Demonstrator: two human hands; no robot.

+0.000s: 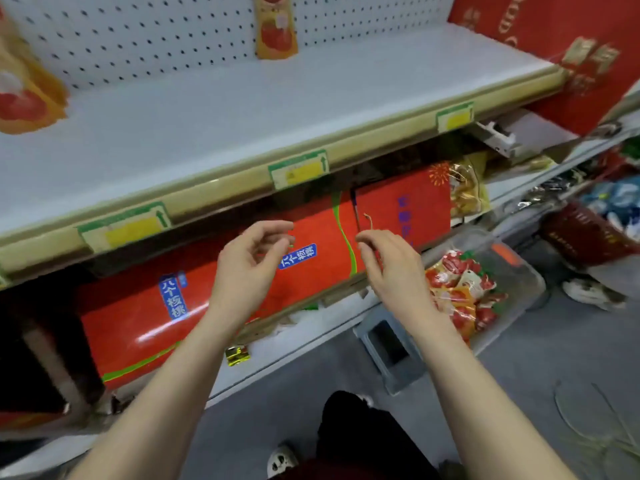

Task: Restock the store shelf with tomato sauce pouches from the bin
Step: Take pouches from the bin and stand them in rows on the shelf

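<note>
A white shelf (214, 109) with a pegboard back runs across the upper view. One tomato sauce pouch (276, 26) stands at its back centre and another pouch (24, 91) stands at the far left. A clear plastic bin (519, 271) on the floor at the right holds several red and orange pouches (460, 289). My left hand (249, 268) and my right hand (394, 268) hover below the shelf's front edge, fingers loosely curled and apart, holding nothing. The right hand is just left of the bin.
Large red boxes (214, 292) fill the shelf below. Yellow price tags (298, 171) line the upper shelf's front rail. A red carton (561, 43) stands at the upper right. A grey stool (391, 344) and bagged goods (609, 216) sit on the floor.
</note>
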